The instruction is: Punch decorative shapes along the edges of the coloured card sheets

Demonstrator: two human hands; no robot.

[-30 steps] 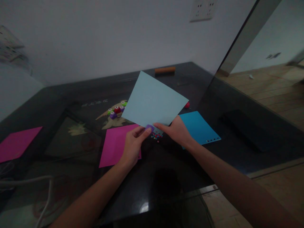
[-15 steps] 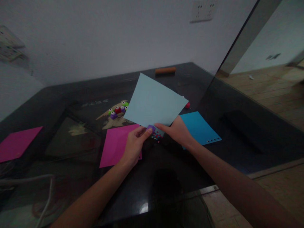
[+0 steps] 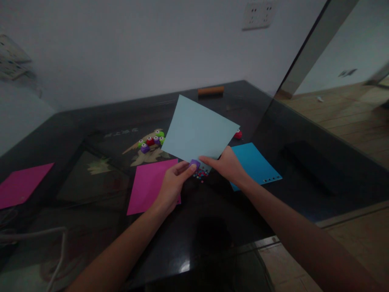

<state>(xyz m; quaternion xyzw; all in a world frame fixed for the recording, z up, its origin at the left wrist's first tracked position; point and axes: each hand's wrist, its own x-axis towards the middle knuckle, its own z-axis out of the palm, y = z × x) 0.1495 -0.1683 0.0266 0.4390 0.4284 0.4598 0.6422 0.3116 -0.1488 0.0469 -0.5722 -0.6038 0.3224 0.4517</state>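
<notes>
- So the left hand (image 3: 173, 182) has its fingers pinching a small purple gadget (image 3: 195, 164), thumb pressed on top, right at the near edge of the pale blue sheet.
- Right hand (image 3: 229, 166) has that pale blue sheet (image 3: 199, 129) pinched near its lower right edge, thumb on top, the other fingers mostly tucked behind it. Sheet's up off the counter (image 3: 234, 219), tilted.
- Pile of tiny colorful bits (image 3: 202, 175) on the counter, just below the sheet's near corner.
- Pink sheet (image 3: 148, 184) to the left, partly behind the left hand; brighter blue sheet (image 3: 255, 164) to the right, little marks along its near edge.
- Bunch of eyed gadgets (image 3: 150, 141) (green, red, purple) sits behind the pink sheet.
- Brown roll (image 3: 210, 91) way at the back.
</notes>
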